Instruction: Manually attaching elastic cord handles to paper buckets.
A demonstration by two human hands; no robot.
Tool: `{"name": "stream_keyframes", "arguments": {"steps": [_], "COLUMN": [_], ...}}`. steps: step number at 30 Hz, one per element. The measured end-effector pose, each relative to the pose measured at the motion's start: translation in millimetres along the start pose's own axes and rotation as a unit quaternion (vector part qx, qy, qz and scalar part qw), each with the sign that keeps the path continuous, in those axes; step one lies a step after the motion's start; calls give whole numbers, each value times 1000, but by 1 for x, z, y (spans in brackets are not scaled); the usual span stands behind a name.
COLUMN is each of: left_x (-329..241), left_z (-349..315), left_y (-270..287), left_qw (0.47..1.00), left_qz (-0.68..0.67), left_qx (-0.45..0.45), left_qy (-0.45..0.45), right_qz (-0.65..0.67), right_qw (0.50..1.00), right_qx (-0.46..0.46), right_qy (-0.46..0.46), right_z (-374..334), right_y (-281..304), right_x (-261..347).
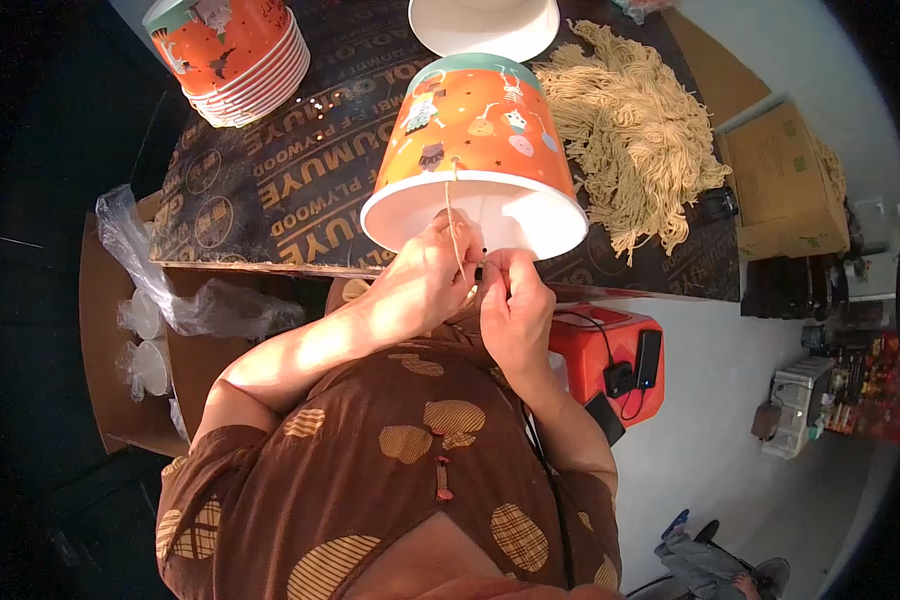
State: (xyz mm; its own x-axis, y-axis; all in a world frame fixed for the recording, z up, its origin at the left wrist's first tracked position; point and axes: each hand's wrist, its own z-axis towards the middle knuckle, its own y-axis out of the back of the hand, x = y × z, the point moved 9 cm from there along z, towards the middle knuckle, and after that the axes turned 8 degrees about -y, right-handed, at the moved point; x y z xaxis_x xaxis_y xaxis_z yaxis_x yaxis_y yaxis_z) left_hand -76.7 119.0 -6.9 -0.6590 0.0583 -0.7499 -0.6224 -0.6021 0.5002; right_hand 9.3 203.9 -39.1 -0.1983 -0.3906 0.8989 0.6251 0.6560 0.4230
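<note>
An orange paper bucket [470,120] with cartoon Halloween figures and a green base band lies on its side, its white-rimmed mouth toward me. A thin beige cord [452,215] runs from a hole near the rim and hangs over the mouth to my fingers. My left hand [432,270] is closed in a pinch on the cord, partly inside the mouth. Close beside it my right hand [517,300] is closed too, fingertips pinched at the cord's end. A tiny black piece shows between the hands, too small to name.
Stacked orange buckets [235,60] stand far left on the dark plywood table [300,180]. A white bucket [485,25] lies behind; a heap of beige cords [640,130] is at right. Below are an open carton [120,340] with plastic wrap, and a red stool [610,350] holding black devices.
</note>
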Motion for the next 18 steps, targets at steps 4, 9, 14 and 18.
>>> {"name": "stream_keyframes", "arguments": {"steps": [4, 9, 14, 18], "left_x": [7, 9, 9, 7], "left_z": [-4, -4, -3, -4], "left_y": [0, -3, -3, -4], "left_qw": [999, 998, 998, 999], "left_qz": [-3, 0, 2, 20], "left_qx": [3, 29, 31, 9], "left_qy": [37, 49, 60, 49], "right_qz": [-4, 19, 26, 31], "right_qw": [1000, 999, 999, 999], "right_qx": [-8, -9, -17, -23], "right_qy": [4, -25, -25, -29], "right_z": [0, 0, -1, -1], "right_y": [0, 0, 1, 0], "right_x": [0, -2, -2, -6]}}
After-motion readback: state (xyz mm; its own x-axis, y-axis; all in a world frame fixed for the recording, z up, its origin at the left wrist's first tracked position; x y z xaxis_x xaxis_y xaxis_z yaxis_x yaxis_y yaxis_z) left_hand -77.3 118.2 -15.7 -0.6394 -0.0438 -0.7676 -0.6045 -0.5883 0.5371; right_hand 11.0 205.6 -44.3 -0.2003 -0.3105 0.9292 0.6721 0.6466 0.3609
